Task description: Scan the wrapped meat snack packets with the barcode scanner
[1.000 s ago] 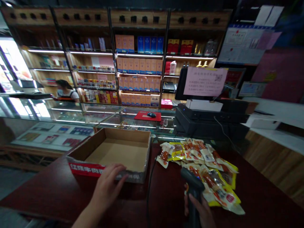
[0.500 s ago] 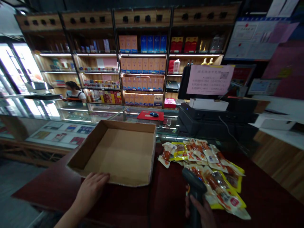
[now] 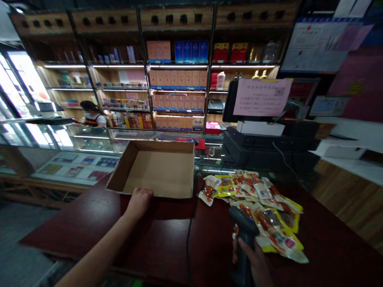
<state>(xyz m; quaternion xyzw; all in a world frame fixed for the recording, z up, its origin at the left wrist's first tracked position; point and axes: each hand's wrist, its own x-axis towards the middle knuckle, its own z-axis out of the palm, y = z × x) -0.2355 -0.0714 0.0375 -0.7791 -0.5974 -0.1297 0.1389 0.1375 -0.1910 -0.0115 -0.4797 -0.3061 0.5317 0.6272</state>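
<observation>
My left hand [image 3: 141, 200] is at the near wall of a shallow cardboard box [image 3: 163, 171], its fingers hooked over the rim. The box has no lid and nothing lies in it. I cannot tell whether its near side rests on the table or is slightly raised. My right hand [image 3: 251, 255] is wrapped round the handle of a dark barcode scanner [image 3: 243, 223], whose head points away from me. Just past the scanner spreads a pile of vacuum-packed snack packets [image 3: 248, 187], some with yellow edges.
A dark red table [image 3: 167, 247] carries all this, with a black cable [image 3: 188, 239] running across it. Behind stand a glass counter [image 3: 125, 133], a red mouse pad [image 3: 200, 144] and a monitor with a pink notice [image 3: 261, 97]. Another person [image 3: 92, 115] is at the back left.
My left hand has pushed the box forward, away from me and towards the glass counter. My right hand still holds the scanner in about the same place. The packets have stayed put.
</observation>
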